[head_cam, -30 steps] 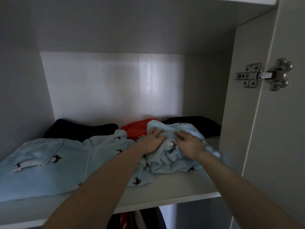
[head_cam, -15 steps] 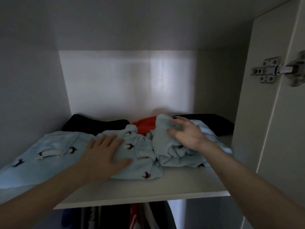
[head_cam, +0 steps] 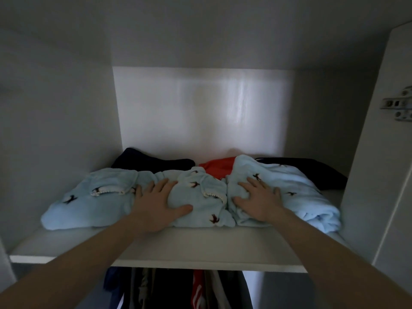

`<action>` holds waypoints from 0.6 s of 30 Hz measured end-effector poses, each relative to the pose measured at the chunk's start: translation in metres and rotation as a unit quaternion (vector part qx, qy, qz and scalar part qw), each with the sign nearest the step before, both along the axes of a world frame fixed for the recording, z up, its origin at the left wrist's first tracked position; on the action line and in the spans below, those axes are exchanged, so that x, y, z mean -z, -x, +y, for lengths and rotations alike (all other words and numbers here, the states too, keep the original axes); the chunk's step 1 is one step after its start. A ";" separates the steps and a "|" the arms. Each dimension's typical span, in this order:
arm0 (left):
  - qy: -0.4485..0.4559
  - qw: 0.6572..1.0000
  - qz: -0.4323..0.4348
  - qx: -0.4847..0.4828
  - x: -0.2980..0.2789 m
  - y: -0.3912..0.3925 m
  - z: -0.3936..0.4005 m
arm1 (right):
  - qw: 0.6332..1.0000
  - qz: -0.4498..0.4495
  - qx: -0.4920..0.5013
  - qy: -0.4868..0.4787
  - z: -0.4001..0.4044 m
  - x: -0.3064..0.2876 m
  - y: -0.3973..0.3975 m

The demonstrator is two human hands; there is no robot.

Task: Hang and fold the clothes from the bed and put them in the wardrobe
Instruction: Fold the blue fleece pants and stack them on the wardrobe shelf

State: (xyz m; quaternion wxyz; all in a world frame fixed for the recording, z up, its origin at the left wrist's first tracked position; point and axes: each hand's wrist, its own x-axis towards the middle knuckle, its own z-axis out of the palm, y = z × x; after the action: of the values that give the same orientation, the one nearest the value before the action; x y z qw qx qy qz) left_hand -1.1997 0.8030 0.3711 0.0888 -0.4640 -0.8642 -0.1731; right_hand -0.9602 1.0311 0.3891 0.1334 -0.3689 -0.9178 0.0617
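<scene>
Two pale blue fleece garments printed with small dark birds lie side by side on the white wardrobe shelf (head_cam: pixel 156 248), and I have one hand on each. My left hand (head_cam: pixel 156 205) lies flat with fingers spread and thumb out on the wider left garment (head_cam: pixel 89 201), pressing near its right half. My right hand (head_cam: pixel 259 200) lies flat the same way, fingers straight and splayed, on the bundled right garment (head_cam: pixel 301 192). Neither hand grips anything; both simply press down on the cloth. The two blue pieces touch each other in the gap between my hands.

Three more folded items sit beyond my fingertips, against the back wall: one dark navy piece (head_cam: pixel 151 162) beyond my left hand, one red piece (head_cam: pixel 217 167) between and past both hands, and one black piece (head_cam: pixel 316 169) beyond my right hand, partly covered by the right blue garment.

One metal door hinge (head_cam: pixel 399 107) shows far to the right of my right hand, above it. Below my forearms, under the shelf edge, several hanging clothes (head_cam: pixel 178 288) are visible, mostly dark with one red; I cannot count them.
</scene>
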 end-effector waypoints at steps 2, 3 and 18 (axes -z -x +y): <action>-0.015 0.999 0.027 0.014 0.012 -0.010 -0.008 | 1.000 -0.017 -0.001 0.001 -0.004 -0.001 -0.003; -0.031 0.998 0.048 0.029 0.020 -0.015 -0.013 | 1.000 -0.013 0.002 -0.009 -0.007 -0.001 -0.006; -0.015 0.998 0.019 0.066 0.037 -0.022 -0.030 | 0.995 0.025 0.051 -0.080 -0.066 0.045 -0.029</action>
State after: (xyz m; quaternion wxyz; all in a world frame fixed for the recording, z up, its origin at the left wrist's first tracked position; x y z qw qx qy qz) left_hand -1.1779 0.7731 0.3339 0.1010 -0.5218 -0.8272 -0.1825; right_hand -0.9315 0.9653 0.3443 0.1884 -0.4022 -0.8959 -0.0094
